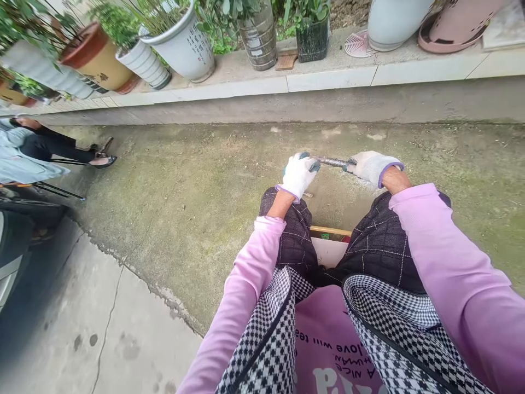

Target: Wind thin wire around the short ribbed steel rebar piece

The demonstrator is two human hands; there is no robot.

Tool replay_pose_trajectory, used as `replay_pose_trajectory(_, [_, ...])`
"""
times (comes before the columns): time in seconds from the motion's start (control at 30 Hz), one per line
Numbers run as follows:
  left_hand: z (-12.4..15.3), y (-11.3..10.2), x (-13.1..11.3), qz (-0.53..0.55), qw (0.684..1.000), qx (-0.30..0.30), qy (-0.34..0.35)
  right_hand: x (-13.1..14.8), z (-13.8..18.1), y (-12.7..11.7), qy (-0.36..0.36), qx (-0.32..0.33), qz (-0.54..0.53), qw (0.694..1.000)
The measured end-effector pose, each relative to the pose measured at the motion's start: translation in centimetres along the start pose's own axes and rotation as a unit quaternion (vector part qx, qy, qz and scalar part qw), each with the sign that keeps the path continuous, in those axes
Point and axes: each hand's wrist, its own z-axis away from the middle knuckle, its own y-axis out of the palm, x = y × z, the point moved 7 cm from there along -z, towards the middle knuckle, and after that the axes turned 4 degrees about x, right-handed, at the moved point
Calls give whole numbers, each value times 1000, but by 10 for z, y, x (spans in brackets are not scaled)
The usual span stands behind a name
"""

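Observation:
Between my two gloved hands runs a short, slim rod [334, 162], silvery and ribbed along its visible middle; its exact kind cannot be made out. My left hand [301, 171], in a white glove with a purple cuff, is closed around the rod's left end. On the other end my right hand [371, 167], gloved the same way, has its fingers wrapped around a darker part. Both hands are held out in front of my knees, above the concrete ground. The rod's two ends are hidden by the gloves.
Potted plants, among them a white pot [184, 46], stand on a tiled ledge [328, 81] ahead. At the far left sits a person [49, 145] beside a dark vehicle [16, 257]. Between my legs a yellow strip of wood [330, 230] shows.

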Motion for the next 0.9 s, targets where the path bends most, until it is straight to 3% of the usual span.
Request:
replay_pose_trajectory(0.23, [2, 11, -5, -27, 996, 76, -23, -1, -1, 1, 7, 6, 6, 1000])
replay_pose_trajectory(0.43, [1, 11, -2, -37, 996, 67, -43, 3, 2, 0, 4, 6, 2, 1000])
replay_pose_trajectory(0.6, [2, 8, -3, -81, 995, 50, -32, 11, 11, 5, -11, 51, -7, 999])
replay_pose_trajectory(0.77, [4, 5, -5, -126, 988, 71, -46, 14, 22, 17, -2, 124, -46, 991])
replay_pose_trajectory(0.83, [3, 2, -7, -77, 992, 76, -60, 13, 21, 16, -4, 121, -36, 992])
replay_pose_trajectory(0.9, [2, 0, -8, 48, 992, 88, -80, 12, 18, 10, -10, 95, -20, 995])
